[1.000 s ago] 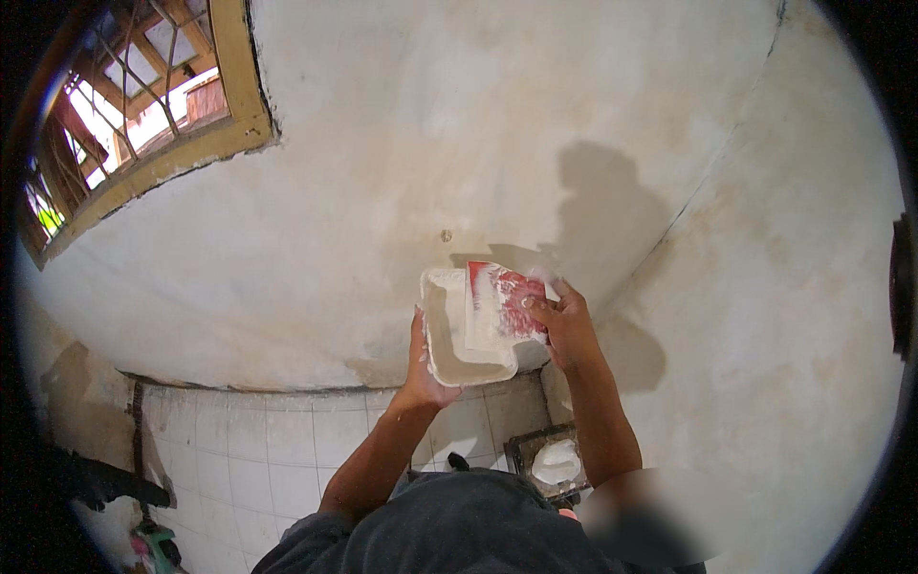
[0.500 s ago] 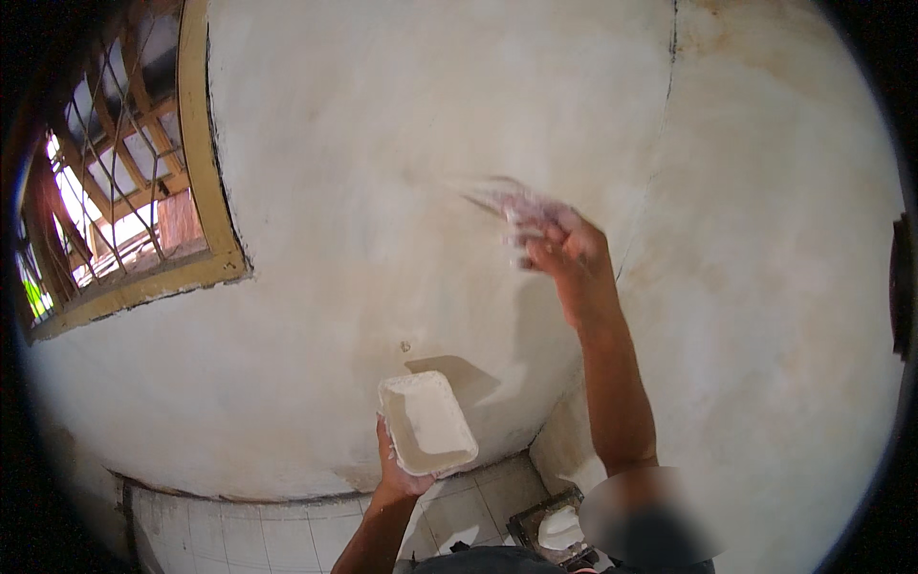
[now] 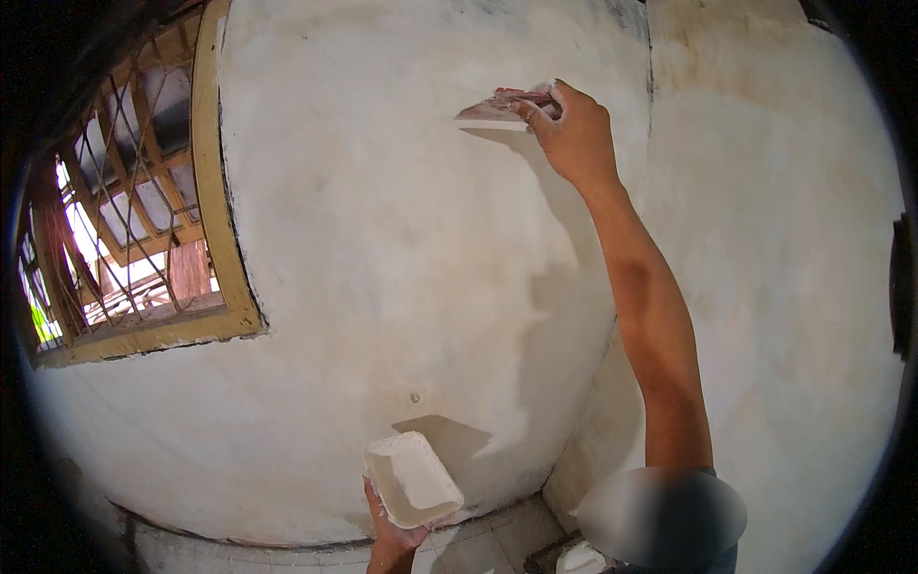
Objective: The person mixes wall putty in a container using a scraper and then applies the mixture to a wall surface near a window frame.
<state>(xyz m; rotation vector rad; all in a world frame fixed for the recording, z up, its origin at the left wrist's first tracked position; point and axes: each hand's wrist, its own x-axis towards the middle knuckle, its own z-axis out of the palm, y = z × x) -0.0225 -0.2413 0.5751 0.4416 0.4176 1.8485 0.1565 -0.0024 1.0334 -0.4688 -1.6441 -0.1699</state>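
High on the plastered wall [image 3: 411,287], my right hand [image 3: 570,124] grips a putty knife [image 3: 497,113] with a reddish handle. A strip of white paste lies along its wide blade, which is at the wall surface. Down low, my left hand [image 3: 390,524] holds a cream-white plastic tub [image 3: 371,478] from beneath and its left side. The tub is tilted so that its inside shows, with smooth white putty [image 3: 419,475] in it. Most of the left fingers are hidden behind the tub.
A yellow-framed window [image 3: 234,277] with metal bars is in the wall at left. A crack runs down the corner where the right wall [image 3: 755,239] meets this one. A tiled floor [image 3: 478,550] lies below, with a dark-edged item holding something white [image 3: 579,559] near the corner.
My right hand has gone up along the wall with the putty knife, its arm now stretched further. The view has tilted upward, so the window and tub appear lower.
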